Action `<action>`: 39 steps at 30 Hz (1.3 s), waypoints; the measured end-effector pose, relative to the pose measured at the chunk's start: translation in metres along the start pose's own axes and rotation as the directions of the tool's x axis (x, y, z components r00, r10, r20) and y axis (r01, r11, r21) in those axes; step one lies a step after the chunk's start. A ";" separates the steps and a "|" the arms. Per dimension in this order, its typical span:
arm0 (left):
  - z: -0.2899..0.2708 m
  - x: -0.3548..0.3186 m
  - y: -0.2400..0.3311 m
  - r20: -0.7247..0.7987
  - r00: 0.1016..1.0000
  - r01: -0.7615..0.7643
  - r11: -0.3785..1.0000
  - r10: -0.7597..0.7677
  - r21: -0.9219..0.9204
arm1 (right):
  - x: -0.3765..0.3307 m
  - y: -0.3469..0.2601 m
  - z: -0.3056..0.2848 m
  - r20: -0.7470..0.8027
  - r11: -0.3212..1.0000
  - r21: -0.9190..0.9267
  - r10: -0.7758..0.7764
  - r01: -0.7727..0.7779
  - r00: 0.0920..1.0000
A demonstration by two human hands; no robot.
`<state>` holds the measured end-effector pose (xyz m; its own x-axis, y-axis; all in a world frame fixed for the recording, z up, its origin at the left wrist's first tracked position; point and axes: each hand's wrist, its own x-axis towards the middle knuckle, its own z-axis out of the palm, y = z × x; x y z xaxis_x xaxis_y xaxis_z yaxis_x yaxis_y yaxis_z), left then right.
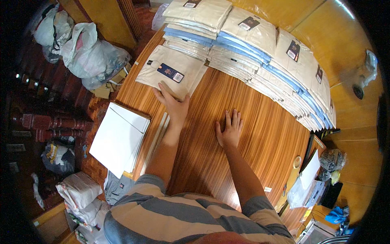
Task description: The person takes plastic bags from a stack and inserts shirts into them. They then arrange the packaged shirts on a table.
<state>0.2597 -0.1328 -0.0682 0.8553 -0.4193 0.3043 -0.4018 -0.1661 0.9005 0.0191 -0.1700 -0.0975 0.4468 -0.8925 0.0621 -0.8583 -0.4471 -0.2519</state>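
Observation:
A folded cream shirt (187, 68) lies at the far left of the striped wooden table (203, 150), its dark hang tag (170, 73) face up. My left hand (175, 106) rests at the shirt's near edge, thumb and fingers spread, fingertips touching it. To the right, my right hand (230, 131) lies flat on the bare wood with its fingers stretched out, holding nothing. Along the far side run tall stacks of folded shirts (252, 44), mostly cream with some light blue layers, and several have dark tags on top.
White sheets or boards (120, 138) are piled at the table's left edge. Full plastic bags (91, 53) and wrapped bundles (79, 189) stand on the floor at left. At the right edge are a tape roll (297, 162) and clear plastic packages (333, 159).

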 end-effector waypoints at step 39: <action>-0.003 0.043 0.071 0.505 0.779 0.615 0.297 -0.372 -0.730 | -0.002 -0.002 -0.008 -0.068 0.994 0.105 0.036 -0.029 0.997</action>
<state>0.2694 -0.1596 0.0095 0.6508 -0.7152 -0.2550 0.6456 0.3446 0.6815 0.0176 -0.1674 -0.0898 0.3975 -0.9099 0.1188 -0.8396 -0.4128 -0.3531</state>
